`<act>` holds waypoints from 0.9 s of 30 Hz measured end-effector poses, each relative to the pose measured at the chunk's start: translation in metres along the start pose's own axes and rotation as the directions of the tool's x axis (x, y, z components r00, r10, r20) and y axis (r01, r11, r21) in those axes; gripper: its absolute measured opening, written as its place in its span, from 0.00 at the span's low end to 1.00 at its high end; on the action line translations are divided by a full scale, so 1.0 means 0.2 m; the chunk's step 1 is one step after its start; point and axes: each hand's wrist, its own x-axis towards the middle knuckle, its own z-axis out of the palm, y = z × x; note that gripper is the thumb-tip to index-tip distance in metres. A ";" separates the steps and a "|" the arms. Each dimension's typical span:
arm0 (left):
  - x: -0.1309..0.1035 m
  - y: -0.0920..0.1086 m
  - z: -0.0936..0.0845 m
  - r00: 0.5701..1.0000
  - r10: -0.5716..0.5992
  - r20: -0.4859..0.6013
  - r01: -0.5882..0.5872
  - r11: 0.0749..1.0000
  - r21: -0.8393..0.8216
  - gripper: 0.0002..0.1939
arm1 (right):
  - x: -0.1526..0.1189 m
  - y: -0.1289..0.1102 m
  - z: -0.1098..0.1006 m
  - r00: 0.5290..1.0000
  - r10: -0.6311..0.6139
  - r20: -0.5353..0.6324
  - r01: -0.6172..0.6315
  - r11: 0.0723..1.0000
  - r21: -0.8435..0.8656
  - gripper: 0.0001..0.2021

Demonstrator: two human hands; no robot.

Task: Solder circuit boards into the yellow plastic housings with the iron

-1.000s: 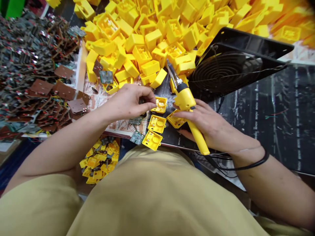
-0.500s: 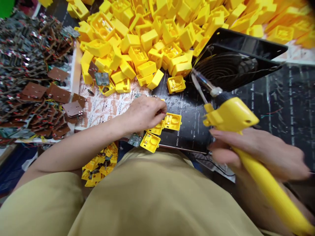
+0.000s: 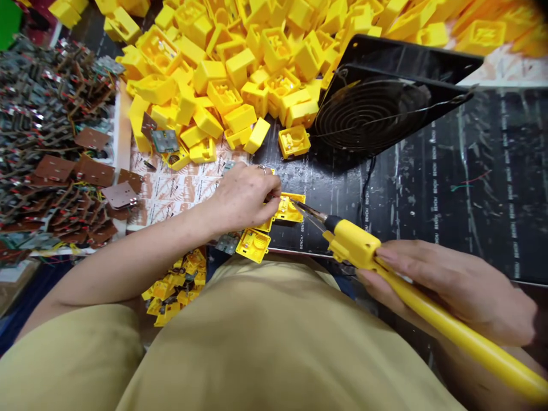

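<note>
Right hand (image 3: 445, 285): one, wrapped firmly about the yellow handle of a soldering iron (image 3: 355, 245), thumb laid along the top.
Left hand (image 3: 248, 191): one, well apart from the right, thumb and forefinger drawn together in a pinch beside the work; anything between the fingertips is hidden.
Ring (image 3: 262, 169): one, on a finger of the left hand.
Iron tip: slim, metal, aimed left into a shallow yellow casing (image 3: 286, 212); actual contact is probably there, though too small to confirm.
Casing at the tip: lying hollow side up near the table's front edge, just right of the left fingertips.
Front casing (image 3: 253, 245): one, hollow side up, with a perforated round patch, nearer the wearer.
Circuit board (image 3: 226, 242): greenish, left of the front casing, partly covered.
Fan (image 3: 363, 114): black, square, with ringed wire guard, tilted, behind the work.
Casing heap (image 3: 240, 63): yellow, loose, across the far side.
Board pile (image 3: 55, 125): brown and grey, far left.
Table covering (image 3: 406, 188): black, white lettering reading "BENCH/", repeated in lines.
Printed sheet (image 3: 166, 191): reddish pattern, wording illegible.
</note>
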 end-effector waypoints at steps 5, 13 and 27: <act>0.00 0.00 0.01 1.000 -0.026 0.001 0.027 0.999 -0.027 0.12 | -0.01 0.08 0.01 0.997 -0.050 0.062 0.052 0.998 -0.028 0.06; 0.00 0.00 0.01 0.999 -0.035 0.010 0.035 0.998 -0.048 0.12 | 0.08 0.06 0.01 0.959 -0.279 0.054 0.282 0.958 -0.053 0.10; 0.00 0.01 0.01 0.998 -0.047 -0.037 0.043 0.994 -0.100 0.12 | 0.06 0.04 -0.04 0.985 -0.146 0.089 0.152 0.986 -0.066 0.07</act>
